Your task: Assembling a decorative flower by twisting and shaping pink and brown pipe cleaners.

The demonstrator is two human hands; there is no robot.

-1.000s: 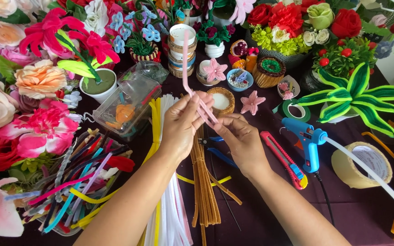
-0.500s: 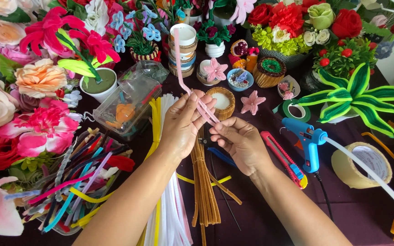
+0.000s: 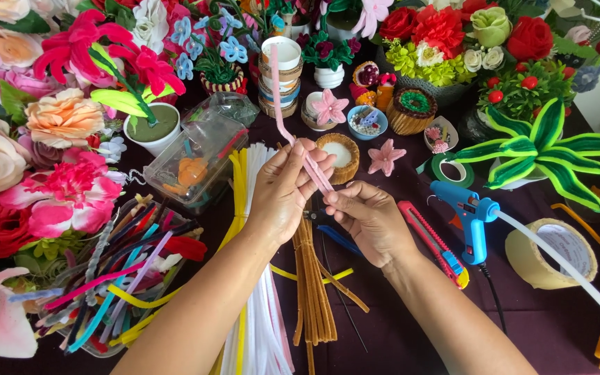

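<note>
At frame centre, my left hand [image 3: 282, 198] pinches the doubled pale pink fuzzy pipe cleaner [image 3: 293, 128] midway, steadying it upright, while my right hand [image 3: 366, 219] grips its lower end for working. Below them, on the dark counter [image 3: 557, 326], lie white [image 3: 262, 326] and brown [image 3: 312, 292] pipe-cleaner bundles. At right: one blue glue gun [image 3: 468, 217], one red utility knife [image 3: 433, 243], one tape roll [image 3: 553, 253]; two pink star flowers [image 3: 386, 157].

Pink pipe cleaner [image 3: 293, 132], long, slanting upward, lower end pinched
</note>
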